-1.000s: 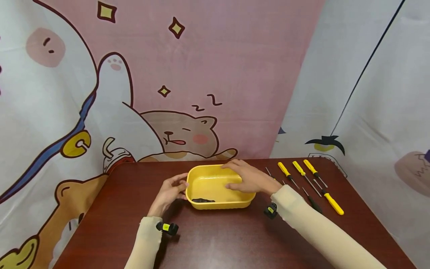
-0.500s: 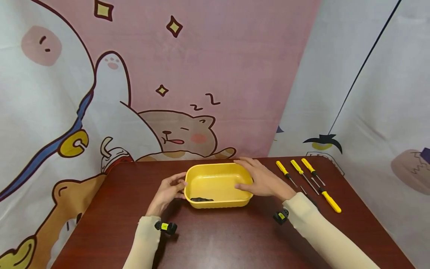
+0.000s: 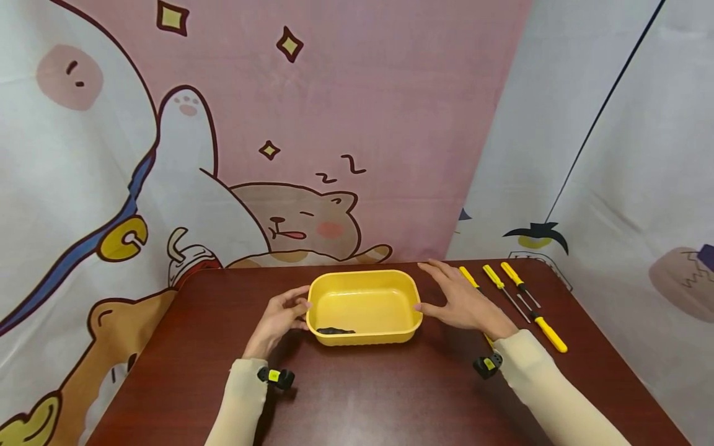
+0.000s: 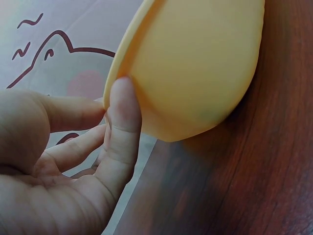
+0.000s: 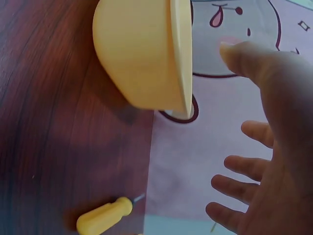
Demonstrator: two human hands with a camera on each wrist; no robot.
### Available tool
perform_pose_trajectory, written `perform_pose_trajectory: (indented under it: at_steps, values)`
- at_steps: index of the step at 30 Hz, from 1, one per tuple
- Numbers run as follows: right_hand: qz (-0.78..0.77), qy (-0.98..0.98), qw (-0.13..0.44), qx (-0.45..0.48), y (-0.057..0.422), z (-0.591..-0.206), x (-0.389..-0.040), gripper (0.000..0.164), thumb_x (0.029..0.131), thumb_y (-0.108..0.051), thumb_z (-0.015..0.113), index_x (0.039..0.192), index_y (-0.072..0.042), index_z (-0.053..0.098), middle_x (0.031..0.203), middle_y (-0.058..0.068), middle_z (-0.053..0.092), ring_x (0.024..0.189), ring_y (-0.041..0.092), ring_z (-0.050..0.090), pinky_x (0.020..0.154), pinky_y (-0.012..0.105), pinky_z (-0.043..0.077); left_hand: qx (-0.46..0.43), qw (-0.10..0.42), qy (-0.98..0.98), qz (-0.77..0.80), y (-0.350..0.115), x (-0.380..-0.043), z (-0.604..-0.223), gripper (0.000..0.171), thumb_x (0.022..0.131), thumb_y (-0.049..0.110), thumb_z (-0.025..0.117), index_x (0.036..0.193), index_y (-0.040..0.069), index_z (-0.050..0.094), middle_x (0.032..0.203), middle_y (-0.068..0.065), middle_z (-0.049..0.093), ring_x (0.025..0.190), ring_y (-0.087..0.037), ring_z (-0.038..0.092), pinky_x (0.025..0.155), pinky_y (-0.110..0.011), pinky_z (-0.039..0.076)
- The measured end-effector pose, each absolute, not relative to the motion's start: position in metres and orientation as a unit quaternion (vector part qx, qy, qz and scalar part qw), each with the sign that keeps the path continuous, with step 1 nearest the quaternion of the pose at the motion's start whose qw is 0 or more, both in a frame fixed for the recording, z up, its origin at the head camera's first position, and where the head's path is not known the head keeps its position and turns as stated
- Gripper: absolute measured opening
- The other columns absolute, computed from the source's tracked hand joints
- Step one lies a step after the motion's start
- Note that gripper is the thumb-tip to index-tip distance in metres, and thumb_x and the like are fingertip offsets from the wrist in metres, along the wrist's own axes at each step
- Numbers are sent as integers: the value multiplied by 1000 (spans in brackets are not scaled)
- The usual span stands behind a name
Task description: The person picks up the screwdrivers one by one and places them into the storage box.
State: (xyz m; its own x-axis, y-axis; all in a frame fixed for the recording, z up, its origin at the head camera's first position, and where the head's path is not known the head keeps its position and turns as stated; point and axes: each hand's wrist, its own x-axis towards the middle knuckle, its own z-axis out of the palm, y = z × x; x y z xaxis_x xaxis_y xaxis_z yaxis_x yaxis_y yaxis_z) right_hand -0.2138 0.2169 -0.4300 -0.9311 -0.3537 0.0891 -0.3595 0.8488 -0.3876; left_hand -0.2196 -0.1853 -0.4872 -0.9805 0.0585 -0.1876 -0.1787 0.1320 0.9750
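Note:
A yellow plastic tub (image 3: 362, 303) stands on the dark wooden table (image 3: 362, 396), with a small dark object (image 3: 336, 331) lying inside at its near left. My left hand (image 3: 281, 314) rests at the tub's left end. In the left wrist view its thumb (image 4: 122, 115) lies against the tub's outer wall (image 4: 195, 63) just under the rim, and the fingers are relaxed behind it. My right hand (image 3: 453, 298) is spread flat just off the tub's right end. The right wrist view shows the hand (image 5: 274, 147) apart from the tub (image 5: 137, 54).
Several yellow-handled screwdrivers (image 3: 493, 277) lie in a row right of my right hand, one nearer the edge (image 3: 549, 333); one handle (image 5: 105, 215) shows in the right wrist view. Cartoon-printed cloth (image 3: 279, 155) hangs behind the table.
My right hand has slid off the tub's right part and now sits beside it, to the right. The left hand and tub have stayed put.

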Motion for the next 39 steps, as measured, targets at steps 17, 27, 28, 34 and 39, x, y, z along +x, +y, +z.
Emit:
perform_pose_trajectory:
  at_steps: [17,27,28,34,39]
  values:
    - [233,-966,-44,102,254,-452,-229,92,92,-49,71,162,-11,24,165,26,26,149,52,27,112,75,31,-44,87,748,656,-184,-220,-485,46,98,4,65,144,12,59,108,-15,59,78,-23,65,69,-34,64]
    - [225,-967,-52,105,257,-463,-242,80,94,-34,71,155,4,36,156,29,42,142,49,42,112,67,40,-46,86,751,653,-187,-221,-486,46,99,6,65,144,12,59,110,-15,61,79,-23,65,70,-34,64]
    - [224,-967,-53,106,256,-464,-243,80,94,-34,72,154,5,36,155,30,43,140,49,44,112,67,41,-47,87,751,653,-187,-221,-486,46,99,6,65,143,13,59,110,-15,61,78,-23,65,70,-34,64]
    - [211,-970,-64,102,256,-470,-248,72,94,-28,72,148,9,43,147,32,51,132,48,53,108,64,46,-43,92,747,657,-186,-220,-488,46,98,5,66,143,12,59,109,-16,61,77,-23,65,69,-34,64]
    - [198,-974,-77,81,253,-471,-250,69,93,-26,72,146,9,45,142,32,55,124,44,59,105,62,50,-42,91,745,660,-186,-219,-488,47,98,4,66,143,12,59,108,-15,60,77,-23,65,70,-35,64]
